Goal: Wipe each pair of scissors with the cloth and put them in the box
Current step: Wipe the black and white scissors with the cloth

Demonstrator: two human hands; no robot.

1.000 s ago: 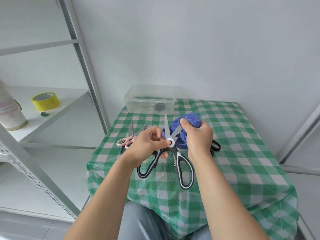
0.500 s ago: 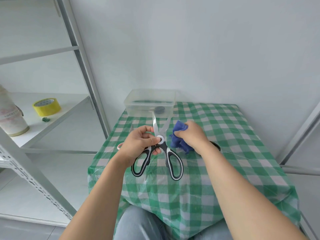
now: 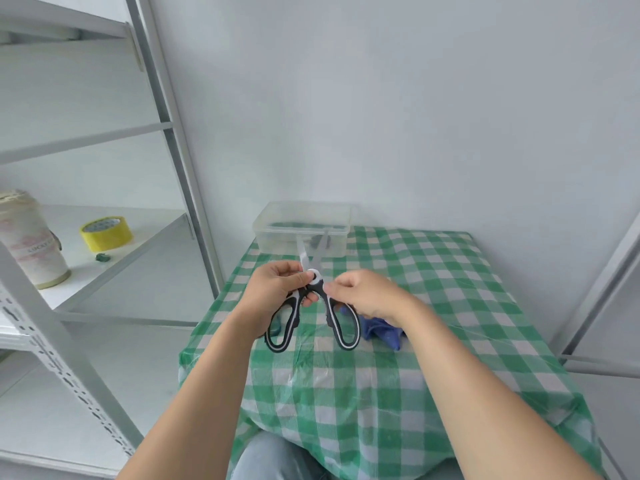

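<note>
Wiping seems done (cloth (image 3: 381, 336) lies on the desk (image 3: 450, 289) at 4 o'clock); left grip (image 3: 277, 292) curls round one handle of the scissors (image 3: 314, 276), right grip (image 3: 363, 294) pinches the other; blades part-open toward the box (image 3: 277, 237) at 12 o'clock; next, close them and drop in.

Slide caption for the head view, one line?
Left hand and right hand hold open black-and-white scissors over the checked table, blue cloth under the right wrist, clear box behind.
</note>
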